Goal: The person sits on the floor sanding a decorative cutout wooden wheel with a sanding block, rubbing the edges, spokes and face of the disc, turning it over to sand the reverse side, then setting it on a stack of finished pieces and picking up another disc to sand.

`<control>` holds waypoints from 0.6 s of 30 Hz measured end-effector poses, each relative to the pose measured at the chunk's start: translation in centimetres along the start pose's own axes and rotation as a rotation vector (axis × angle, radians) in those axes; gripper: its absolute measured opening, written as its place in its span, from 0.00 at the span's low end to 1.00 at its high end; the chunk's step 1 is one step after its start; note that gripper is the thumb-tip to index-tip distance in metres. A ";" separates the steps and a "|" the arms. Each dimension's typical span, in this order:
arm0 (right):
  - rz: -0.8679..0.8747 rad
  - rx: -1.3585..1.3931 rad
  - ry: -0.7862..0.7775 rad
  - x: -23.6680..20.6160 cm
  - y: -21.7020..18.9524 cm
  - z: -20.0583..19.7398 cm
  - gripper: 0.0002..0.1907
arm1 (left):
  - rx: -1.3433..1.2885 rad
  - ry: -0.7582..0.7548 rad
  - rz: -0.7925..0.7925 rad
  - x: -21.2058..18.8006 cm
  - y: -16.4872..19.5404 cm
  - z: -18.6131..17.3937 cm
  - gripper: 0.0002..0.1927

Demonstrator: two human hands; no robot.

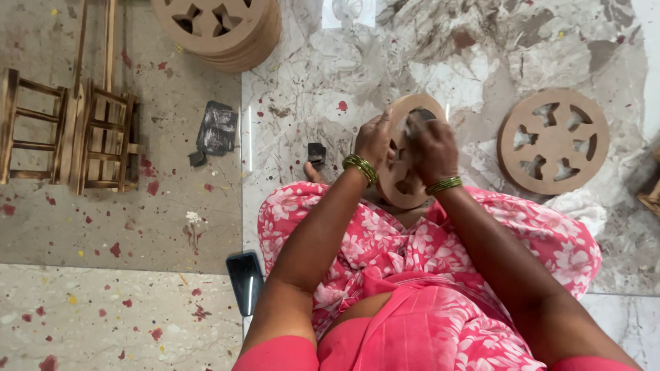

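A round wooden disc (407,187) with cut-out shapes stands tilted on my lap, over the pink flowered cloth. My left hand (375,139) grips its left rim, green bangles on the wrist. My right hand (432,148) presses a small dark piece, apparently sandpaper (421,115), against the disc's upper face, fingers closed on it. Much of the disc is hidden behind both hands.
Another cut-out wooden disc (553,141) lies on the marble floor to the right. A stack of discs (220,27) sits at the top. Small wooden frames (69,130) lie at left, dark sandpaper sheets (217,129) near them, a dark phone (245,280) by my left knee.
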State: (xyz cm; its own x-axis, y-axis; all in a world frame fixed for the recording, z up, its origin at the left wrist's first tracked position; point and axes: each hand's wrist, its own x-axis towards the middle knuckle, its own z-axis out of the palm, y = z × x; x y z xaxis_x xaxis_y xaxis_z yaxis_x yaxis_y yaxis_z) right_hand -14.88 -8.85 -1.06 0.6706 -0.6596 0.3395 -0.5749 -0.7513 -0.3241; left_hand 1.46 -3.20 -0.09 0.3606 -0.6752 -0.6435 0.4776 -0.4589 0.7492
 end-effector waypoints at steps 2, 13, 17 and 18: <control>0.231 0.118 -0.017 0.5 0.8 0.6 0.22 | -0.004 -0.003 0.004 -0.1 0.4 0.2 0.28; 0.116 0.063 -0.009 0.0 0.0 0.1 0.28 | 0.045 0.033 0.002 0.1 0.2 0.0 0.31; 0.206 0.217 -0.046 1.0 0.1 -0.7 0.26 | 0.002 0.021 0.029 0.1 -0.5 -0.2 0.31; 0.088 0.216 -0.016 0.6 -0.7 -0.8 0.25 | -0.012 0.015 0.037 0.3 -0.7 -0.2 0.31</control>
State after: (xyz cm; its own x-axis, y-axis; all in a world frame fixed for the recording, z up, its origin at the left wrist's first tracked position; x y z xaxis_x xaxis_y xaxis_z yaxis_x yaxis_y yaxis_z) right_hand -14.49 -8.74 0.07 0.6307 -0.7204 0.2886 -0.5188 -0.6679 -0.5336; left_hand 1.40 -2.95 -0.85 0.3900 -0.6833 -0.6173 0.4731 -0.4264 0.7709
